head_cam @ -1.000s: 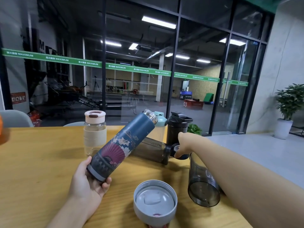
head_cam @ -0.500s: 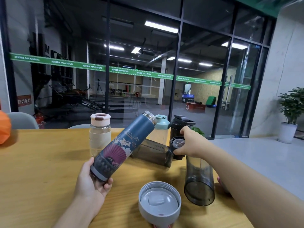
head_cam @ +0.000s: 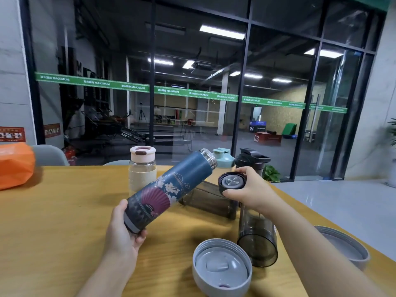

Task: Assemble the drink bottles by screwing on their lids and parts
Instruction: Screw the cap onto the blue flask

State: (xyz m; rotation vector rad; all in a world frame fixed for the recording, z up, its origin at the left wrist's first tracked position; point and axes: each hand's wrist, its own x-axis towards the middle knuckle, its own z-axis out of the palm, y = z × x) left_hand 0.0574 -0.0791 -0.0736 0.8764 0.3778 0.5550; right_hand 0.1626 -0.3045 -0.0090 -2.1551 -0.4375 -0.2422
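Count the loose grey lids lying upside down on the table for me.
2. One grey lid lies near the table's front edge, beside the upright smoky cup. The other sits at the right edge, partly behind the right forearm. More may be hidden.

Matt blue flask (head_cam: 171, 187) with bare metal neck; smoky translucent plastic bottle (head_cam: 256, 239); grained wood table (head_cam: 53, 221).

Bare forearms and hands (head_cam: 124, 230), sleeveless.

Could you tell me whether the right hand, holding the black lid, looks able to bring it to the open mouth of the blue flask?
Probably yes: the right hand holds the black lid beside the blue flask, whose steel mouth tilts toward it with nothing between.
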